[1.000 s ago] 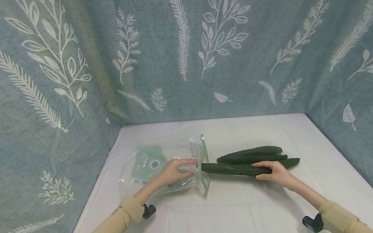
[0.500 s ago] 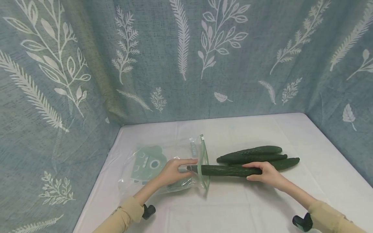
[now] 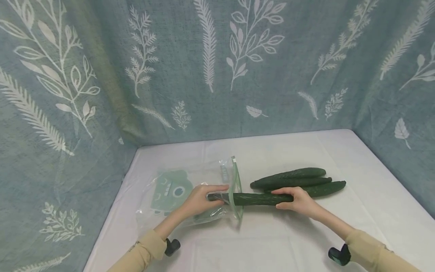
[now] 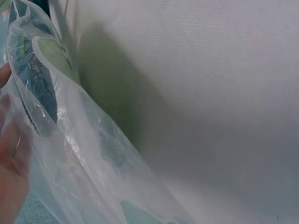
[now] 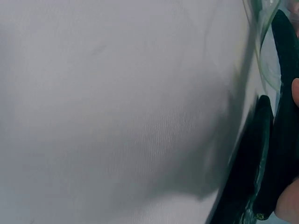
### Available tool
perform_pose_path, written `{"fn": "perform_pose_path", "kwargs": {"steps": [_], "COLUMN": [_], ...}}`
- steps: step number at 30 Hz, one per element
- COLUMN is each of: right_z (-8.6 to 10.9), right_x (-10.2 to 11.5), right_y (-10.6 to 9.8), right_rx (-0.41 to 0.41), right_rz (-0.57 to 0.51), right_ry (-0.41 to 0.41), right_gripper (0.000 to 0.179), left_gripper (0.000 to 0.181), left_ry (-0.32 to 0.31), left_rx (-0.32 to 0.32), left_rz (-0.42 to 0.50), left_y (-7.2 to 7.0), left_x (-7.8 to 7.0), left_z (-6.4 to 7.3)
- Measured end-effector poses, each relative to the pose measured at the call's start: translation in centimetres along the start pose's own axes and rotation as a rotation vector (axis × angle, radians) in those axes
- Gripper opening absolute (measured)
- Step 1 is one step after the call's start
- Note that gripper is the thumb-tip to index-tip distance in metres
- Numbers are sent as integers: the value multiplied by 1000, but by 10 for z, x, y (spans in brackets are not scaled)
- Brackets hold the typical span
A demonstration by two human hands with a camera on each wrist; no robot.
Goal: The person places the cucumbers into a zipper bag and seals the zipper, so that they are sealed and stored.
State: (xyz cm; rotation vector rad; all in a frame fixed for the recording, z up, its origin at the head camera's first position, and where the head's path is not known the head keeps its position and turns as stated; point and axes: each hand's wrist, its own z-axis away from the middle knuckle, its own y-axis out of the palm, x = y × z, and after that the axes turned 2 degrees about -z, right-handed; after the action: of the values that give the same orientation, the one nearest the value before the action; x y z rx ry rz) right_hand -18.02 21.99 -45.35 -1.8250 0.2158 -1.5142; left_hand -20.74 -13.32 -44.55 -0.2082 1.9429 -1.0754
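Note:
A clear zip bag [image 3: 149,211] with a green monster print lies flat on the left of the table, its green-edged mouth [image 3: 239,177] facing right. At that mouth my left hand [image 3: 202,198] holds the plastic, thumb and fingers apart. A dark green cucumber [image 3: 255,199] runs through the mouth, its left end between my left thumb and fingers. My right hand [image 3: 299,202] grips this cucumber toward its other end. In the left wrist view, the cucumber's tip [image 4: 42,88] shows through the plastic near the left hand [image 4: 14,154].
Three more cucumbers [image 3: 306,172] lie side by side behind and to the right of my right hand. A white cloth [image 3: 265,241] covers the table. Blue-green leaf-patterned curtains [image 3: 187,75] stand behind and at both sides.
My right hand has moved left, sliding the cucumber further into the bag. The left hand stays at the mouth. The view has shifted slightly.

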Motion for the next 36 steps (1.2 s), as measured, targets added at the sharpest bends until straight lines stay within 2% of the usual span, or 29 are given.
{"fn": "perform_pose_path", "kwargs": {"steps": [8,26,36], "right_z": [-7,-26,-37], "right_x": [5,16,23], "right_y": [11,24,42], "right_rx": [3,28,18], "right_rz": [-46,-60,-68], "right_ry": [24,5,-11], "right_gripper": [45,46,44], "left_gripper": [47,47,47], "left_ry": [-26,6,-1], "left_rx": [8,17,26], "left_rz": [-22,-4,5], "left_y": [0,1,1], "left_x": [1,1,2], "left_z": [0,-3,-3]}}
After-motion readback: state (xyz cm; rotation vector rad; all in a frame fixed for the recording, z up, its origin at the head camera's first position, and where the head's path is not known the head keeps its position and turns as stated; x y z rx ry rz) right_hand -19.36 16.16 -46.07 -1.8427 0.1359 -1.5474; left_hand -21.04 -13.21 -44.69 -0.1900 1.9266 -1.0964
